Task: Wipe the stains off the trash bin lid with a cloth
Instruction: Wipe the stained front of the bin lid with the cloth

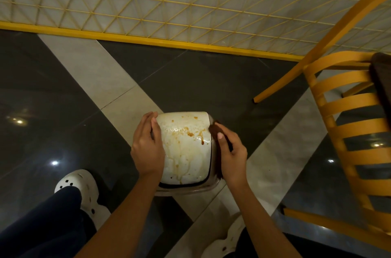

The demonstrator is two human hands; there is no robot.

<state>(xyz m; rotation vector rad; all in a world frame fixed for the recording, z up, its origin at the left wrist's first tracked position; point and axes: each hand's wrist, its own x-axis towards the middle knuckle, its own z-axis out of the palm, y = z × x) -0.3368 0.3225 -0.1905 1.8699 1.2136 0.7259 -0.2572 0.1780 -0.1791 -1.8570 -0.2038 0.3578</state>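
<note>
A small trash bin stands on the floor below me, its white lid marked with orange-brown stains and drip trails. My left hand grips the lid's left edge, thumb on top. My right hand holds a dark brown cloth against the lid's right edge; part of the cloth hangs down beside the bin.
An orange slatted wooden chair stands close on the right. A yellow-framed grid partition runs across the back. My white clogs stand on the dark and pale tiled floor either side of the bin.
</note>
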